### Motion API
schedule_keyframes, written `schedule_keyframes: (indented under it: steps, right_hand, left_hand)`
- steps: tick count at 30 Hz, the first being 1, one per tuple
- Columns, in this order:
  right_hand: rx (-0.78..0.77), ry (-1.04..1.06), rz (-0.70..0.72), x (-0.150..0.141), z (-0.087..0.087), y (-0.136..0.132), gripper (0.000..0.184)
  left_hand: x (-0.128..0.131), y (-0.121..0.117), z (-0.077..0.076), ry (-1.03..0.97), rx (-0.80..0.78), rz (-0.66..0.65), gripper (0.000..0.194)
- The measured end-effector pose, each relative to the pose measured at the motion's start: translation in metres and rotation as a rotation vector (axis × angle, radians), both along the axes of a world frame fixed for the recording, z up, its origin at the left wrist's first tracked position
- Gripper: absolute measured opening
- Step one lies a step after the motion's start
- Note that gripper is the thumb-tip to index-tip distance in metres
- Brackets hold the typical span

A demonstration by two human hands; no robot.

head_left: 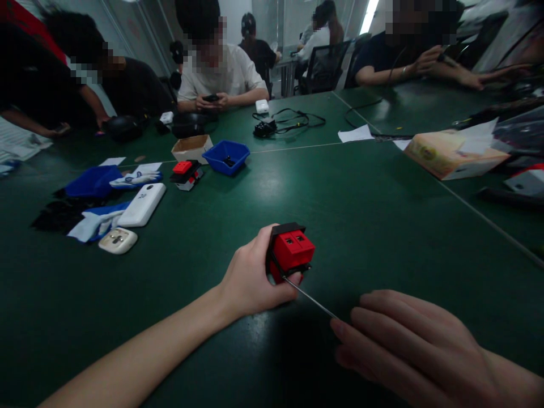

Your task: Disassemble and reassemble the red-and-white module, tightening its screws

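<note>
My left hand (250, 272) is wrapped round a red block with a black frame (293, 249), holding it above the green table. Two small square openings show in the block's upper red face. My right hand (408, 340), at the lower right, grips a screwdriver with a thin metal shaft (312, 296); its handle is hidden by the fingers. The shaft slants up to the left, and its tip meets the near lower edge of the black frame, close to my left thumb.
A similar red, black and white block (187, 174) stands beside a blue tray (226, 161) with small dark parts and a cardboard box (191, 148). Gloves (97, 221) and a white phone-like case (143, 205) lie left. A tissue box (454, 156) is at right. Several people sit beyond.
</note>
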State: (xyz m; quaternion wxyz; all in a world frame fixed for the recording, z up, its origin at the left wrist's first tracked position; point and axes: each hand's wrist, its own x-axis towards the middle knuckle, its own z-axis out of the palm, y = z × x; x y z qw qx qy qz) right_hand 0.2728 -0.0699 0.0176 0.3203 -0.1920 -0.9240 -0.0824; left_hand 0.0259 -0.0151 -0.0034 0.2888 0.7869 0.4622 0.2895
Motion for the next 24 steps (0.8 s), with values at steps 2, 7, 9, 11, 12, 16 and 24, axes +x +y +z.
schedule_keyframes:
  steps: [2,7,9,11,12,16,24]
  right_hand:
    - [0.016,-0.005,0.008,0.000,0.000,-0.001,0.025]
    - [-0.009,-0.066,0.016,0.003,0.007,-0.001,0.028]
    - [-0.027,-0.079,-0.006,0.003,0.008,-0.001,0.024]
    - [-0.030,-0.051,-0.029,0.003,0.005,-0.002,0.020]
    - [-0.034,-0.040,-0.044,0.003,0.003,-0.002,0.020]
    - [-0.005,-0.020,-0.054,0.002,-0.003,-0.003,0.020]
    - [-0.024,-0.070,-0.049,0.007,0.000,-0.006,0.028]
  left_hand:
    - [0.000,0.001,-0.001,0.005,0.023,-0.005,0.069]
    - [0.001,0.001,0.000,0.008,0.045,-0.020,0.069]
    - [0.001,0.001,0.002,0.016,0.043,-0.016,0.069]
    - [0.001,0.001,0.004,0.025,0.027,-0.009,0.069]
    - [0.001,0.000,0.005,0.026,0.014,-0.004,0.069]
    - [0.002,0.001,0.008,0.012,-0.020,-0.002,0.067]
    - [0.002,0.000,0.001,0.024,0.036,-0.008,0.070]
